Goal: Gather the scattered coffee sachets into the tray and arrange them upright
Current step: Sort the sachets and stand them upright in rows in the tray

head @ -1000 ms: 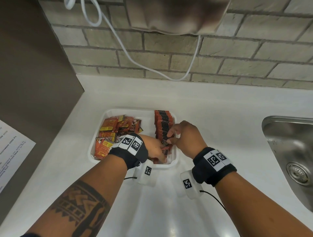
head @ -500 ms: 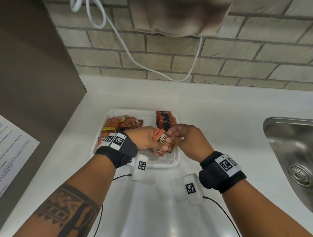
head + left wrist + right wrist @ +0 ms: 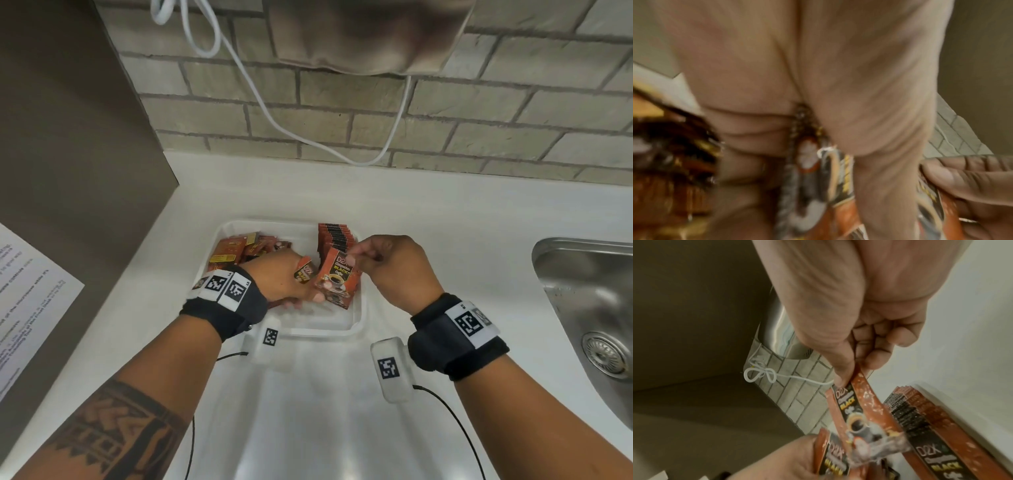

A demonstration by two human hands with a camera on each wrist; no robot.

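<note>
A white tray (image 3: pixel 356 325) sits on the counter. Loose orange-red coffee sachets (image 3: pixel 236 250) lie heaped in its left half. A row of upright sachets (image 3: pixel 334 236) stands along its right side, also seen as the upright row (image 3: pixel 906 404) in the right wrist view. My left hand (image 3: pixel 284 277) hovers over the tray's near middle and grips a small bunch of sachets (image 3: pixel 303 270). My right hand (image 3: pixel 383 263) pinches the top edge of one sachet (image 3: pixel 337 277) and holds it upright just over the tray; the same pinched sachet (image 3: pixel 863 412) hangs below thumb and forefinger.
A steel sink (image 3: pixel 589 308) lies at the right. A white cord (image 3: pixel 274 113) hangs along the brick wall below a wall-mounted dispenser (image 3: pixel 370 34). A brown panel (image 3: pixel 68 137) with a printed sheet (image 3: pixel 27 298) bounds the left. White counter (image 3: pixel 308 411) lies near me.
Both hands have risen out of the tray's near end. The left now holds a bunch of sachets, and the right has drawn one sachet from it to the right.
</note>
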